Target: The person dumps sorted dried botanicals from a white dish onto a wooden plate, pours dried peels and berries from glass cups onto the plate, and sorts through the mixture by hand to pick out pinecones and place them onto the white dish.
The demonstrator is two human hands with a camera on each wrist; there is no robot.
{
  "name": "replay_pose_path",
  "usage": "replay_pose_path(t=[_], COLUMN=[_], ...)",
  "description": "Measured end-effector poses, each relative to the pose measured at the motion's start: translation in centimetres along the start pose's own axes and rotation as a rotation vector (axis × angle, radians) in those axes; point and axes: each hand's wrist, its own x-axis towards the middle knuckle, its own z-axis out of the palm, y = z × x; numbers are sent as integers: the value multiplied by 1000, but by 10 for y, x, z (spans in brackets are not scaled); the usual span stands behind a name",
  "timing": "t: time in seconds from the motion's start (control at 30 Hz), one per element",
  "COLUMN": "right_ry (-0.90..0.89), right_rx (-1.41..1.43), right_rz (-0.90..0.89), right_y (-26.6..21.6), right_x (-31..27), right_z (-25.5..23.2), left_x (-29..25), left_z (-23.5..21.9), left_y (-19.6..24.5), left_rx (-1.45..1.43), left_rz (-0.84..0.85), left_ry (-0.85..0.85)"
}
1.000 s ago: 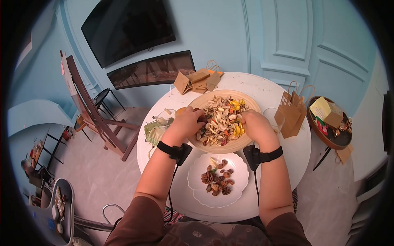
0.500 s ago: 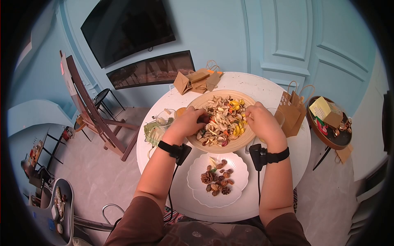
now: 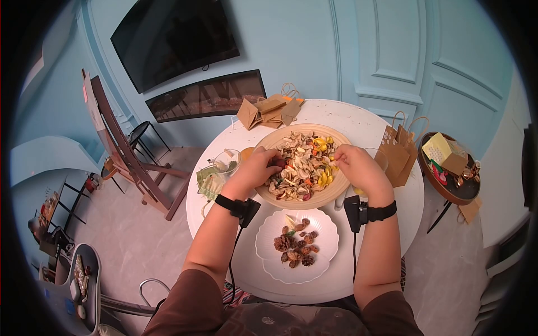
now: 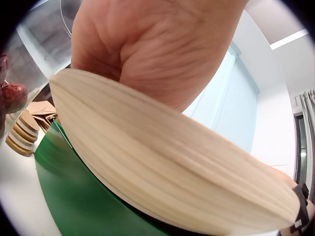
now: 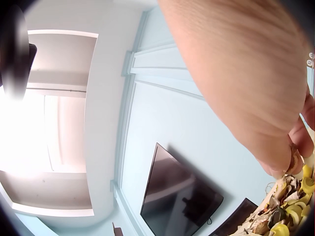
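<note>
A wide pale wooden bowl holds a heap of dried petals, with yellow pieces at its right side. My left hand lies over the bowl's left rim with bent fingers, beside something dark red; its grip is unclear. In the left wrist view the bowl's outer wall hides the fingers of that hand. At the right rim, my right hand has its fingertips together; the right wrist view shows this hand pinching a small brown dried piece.
A white scalloped plate with pine cones stands in front of the bowl. Clear cups and greenery are on the left. Paper bags stand behind and right. A green object sits below the bowl.
My right hand has moved from the petals outward to the right, over the bowl's rim, and its fingertips have come together. My left hand has stayed almost still.
</note>
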Motion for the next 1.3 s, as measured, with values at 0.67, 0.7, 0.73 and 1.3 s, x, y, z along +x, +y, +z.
replay_pose_path(t=[0.67, 0.7, 0.73, 1.3], right_ry=[271, 269, 278, 264], right_rx=[-56, -56, -60, -104], right_rz=[147, 146, 135, 148], right_y=[14, 16, 19, 25], right_x=[-23, -23, -23, -24], right_z=[-60, -60, -60, -57], left_x=[-7, -9, -11, -52], left_z=[-5, -8, -13, -69], left_y=[6, 9, 16, -9], left_rx=[95, 101, 107, 164], left_rz=[44, 45, 45, -83], left_ry=[205, 241, 276, 577])
